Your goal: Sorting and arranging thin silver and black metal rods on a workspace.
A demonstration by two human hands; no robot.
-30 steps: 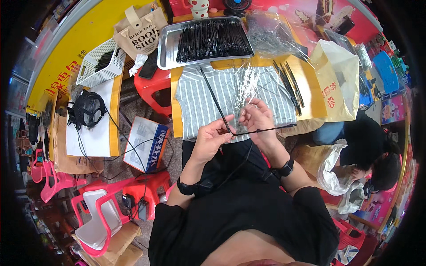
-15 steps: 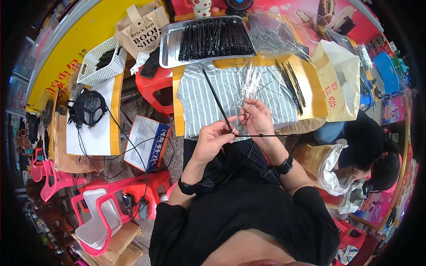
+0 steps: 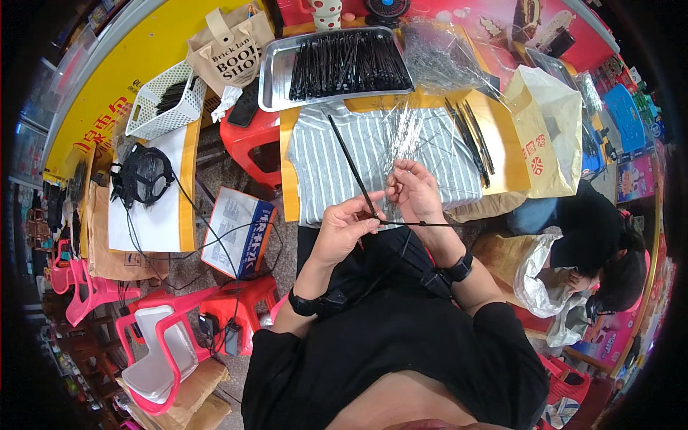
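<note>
My left hand (image 3: 342, 231) is closed, pinching a thin black stick (image 3: 347, 155) between thumb and fingers. That stick slants up and to the left over the cloth. From the same fingertips a second thin black length (image 3: 426, 224) runs right, crossing my right wrist; whether the two are joined I cannot tell. My right hand (image 3: 417, 190) is just beside the left, thumb and index finger pressed together. Anything in that pinch is too fine to make out. Beyond it, a bunch of thin silvery strands (image 3: 407, 135) lies on the grey striped cloth (image 3: 322, 154).
A metal tray (image 3: 271, 80) full of black sticks stands at the far side, beside a clear plastic bag (image 3: 441, 54). More black sticks (image 3: 473, 140) lie right of the cloth. At left are a white basket (image 3: 188, 107) and red stool (image 3: 247, 147). A person (image 3: 588, 229) sits at right.
The black length pointing right has dipped slightly. Both hands stay nearly in place, with the same pinching grips.
</note>
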